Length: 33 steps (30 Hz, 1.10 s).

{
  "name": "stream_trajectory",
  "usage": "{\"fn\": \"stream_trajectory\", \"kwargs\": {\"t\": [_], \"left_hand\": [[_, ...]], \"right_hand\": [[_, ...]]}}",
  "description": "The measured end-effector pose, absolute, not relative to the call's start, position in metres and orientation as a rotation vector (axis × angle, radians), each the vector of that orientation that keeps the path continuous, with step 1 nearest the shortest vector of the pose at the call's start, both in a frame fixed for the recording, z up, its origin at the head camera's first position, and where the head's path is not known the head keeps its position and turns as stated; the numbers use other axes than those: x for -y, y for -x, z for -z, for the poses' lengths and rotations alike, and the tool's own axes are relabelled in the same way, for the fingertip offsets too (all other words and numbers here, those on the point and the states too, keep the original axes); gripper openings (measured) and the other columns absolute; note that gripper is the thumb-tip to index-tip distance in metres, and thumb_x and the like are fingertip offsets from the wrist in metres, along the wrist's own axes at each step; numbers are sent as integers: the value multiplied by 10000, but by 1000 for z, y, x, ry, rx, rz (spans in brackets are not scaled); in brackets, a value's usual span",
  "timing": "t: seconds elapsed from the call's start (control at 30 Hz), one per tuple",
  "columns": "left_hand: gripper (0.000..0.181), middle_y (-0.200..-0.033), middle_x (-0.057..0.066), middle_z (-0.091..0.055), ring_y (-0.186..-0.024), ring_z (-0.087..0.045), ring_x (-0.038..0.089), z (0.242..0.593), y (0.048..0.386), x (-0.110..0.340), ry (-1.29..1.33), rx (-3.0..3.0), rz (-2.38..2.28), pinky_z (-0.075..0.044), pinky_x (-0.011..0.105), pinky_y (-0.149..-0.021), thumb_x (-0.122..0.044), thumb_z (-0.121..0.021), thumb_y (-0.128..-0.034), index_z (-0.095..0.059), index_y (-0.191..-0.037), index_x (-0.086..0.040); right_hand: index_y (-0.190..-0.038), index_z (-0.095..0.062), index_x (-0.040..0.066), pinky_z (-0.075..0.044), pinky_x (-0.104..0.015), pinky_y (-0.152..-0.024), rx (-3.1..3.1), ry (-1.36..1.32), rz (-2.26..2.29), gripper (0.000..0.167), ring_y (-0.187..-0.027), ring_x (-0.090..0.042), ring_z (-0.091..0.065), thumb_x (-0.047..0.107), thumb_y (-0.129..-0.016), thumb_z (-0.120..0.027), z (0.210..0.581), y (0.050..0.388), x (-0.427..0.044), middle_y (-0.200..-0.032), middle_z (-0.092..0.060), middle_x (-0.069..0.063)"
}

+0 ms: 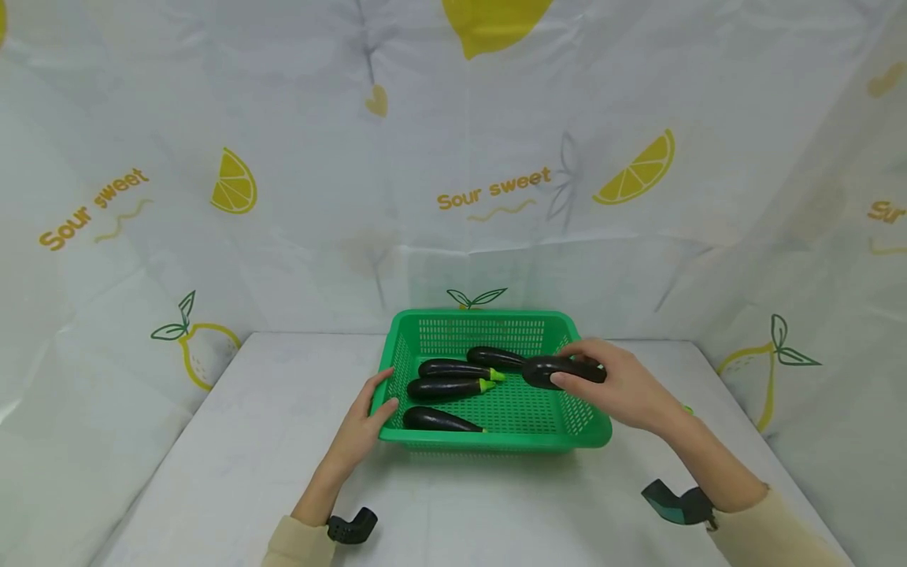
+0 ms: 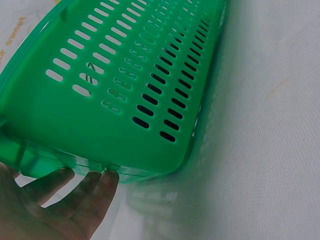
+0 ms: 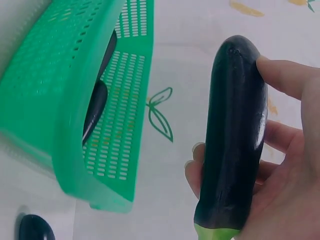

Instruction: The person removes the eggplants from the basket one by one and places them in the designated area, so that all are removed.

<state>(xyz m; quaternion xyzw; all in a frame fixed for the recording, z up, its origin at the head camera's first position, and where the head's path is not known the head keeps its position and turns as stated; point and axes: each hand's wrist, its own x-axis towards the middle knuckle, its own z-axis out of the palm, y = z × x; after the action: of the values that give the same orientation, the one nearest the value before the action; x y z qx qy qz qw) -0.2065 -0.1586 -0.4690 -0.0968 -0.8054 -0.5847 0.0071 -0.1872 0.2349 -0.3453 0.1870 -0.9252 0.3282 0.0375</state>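
My right hand (image 1: 623, 386) holds a dark purple eggplant (image 3: 235, 130) above the right part of a green plastic basket (image 1: 489, 439). Thumb and fingers wrap it from both sides, and its green stem end points down in the right wrist view. At the basket's left rim, my left hand (image 1: 364, 425) grips the edge, with fingertips (image 2: 107, 182) against the outer wall. Several more eggplants lie inside, among them one (image 1: 439, 419) along the front and another (image 1: 496, 357) toward the back, whose stem end is hidden behind the held eggplant.
Outside the basket, the rounded end of another eggplant (image 3: 36, 229) shows on the white tabletop (image 1: 482, 512). In the head view a bit of green stem (image 1: 687, 409) peeks out behind my right forearm. A lemon-printed white sheet (image 1: 319, 236) hangs behind the table.
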Motion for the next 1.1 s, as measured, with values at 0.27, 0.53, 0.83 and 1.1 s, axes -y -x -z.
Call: {"fn": "stream_trajectory", "kwargs": {"t": [0.27, 0.53, 0.83, 1.1], "left_hand": [[534, -1647, 183, -258, -1522, -194, 395, 468, 206, 158, 286, 2516, 1846, -189, 653, -1170, -256, -552, -1066, -373, -1564, -186], [536, -1644, 187, -264, -1519, -200, 400, 468, 206, 158, 286, 2522, 1828, -193, 652, -1170, -253, -552, -1066, -371, -1565, -179], [531, -1641, 187, -272, -1517, -208, 400, 468, 206, 158, 287, 2520, 1826, -204, 654, -1166, -247, -552, -1065, -376, -1561, -178], [536, -1643, 186, -268, -1519, -205, 400, 469, 206, 158, 296, 2519, 1829, -200, 654, -1168, -253, -551, -1065, -370, -1563, -173]], "right_hand": [[-1233, -660, 136, -520, -372, -729, 2826, -562, -1001, 370, -883, -195, -612, 405, -979, -679, 342, 186, -248, -1092, -662, -26], [-1273, -648, 106, -510, -411, -771, 2838, -498, -955, 415, -946, -234, -609, 404, -985, -670, 343, 187, -265, -1146, -673, -78], [-1248, -652, 91, -495, -385, -723, 2854, -452, -931, 394, -913, -244, -594, 394, -995, -652, 354, 195, -291, -1100, -679, -90], [-1254, -655, 82, -505, -374, -744, 2850, -419, -888, 399, -957, -243, -596, 385, -995, -659, 360, 194, -310, -1133, -676, -93]]}}
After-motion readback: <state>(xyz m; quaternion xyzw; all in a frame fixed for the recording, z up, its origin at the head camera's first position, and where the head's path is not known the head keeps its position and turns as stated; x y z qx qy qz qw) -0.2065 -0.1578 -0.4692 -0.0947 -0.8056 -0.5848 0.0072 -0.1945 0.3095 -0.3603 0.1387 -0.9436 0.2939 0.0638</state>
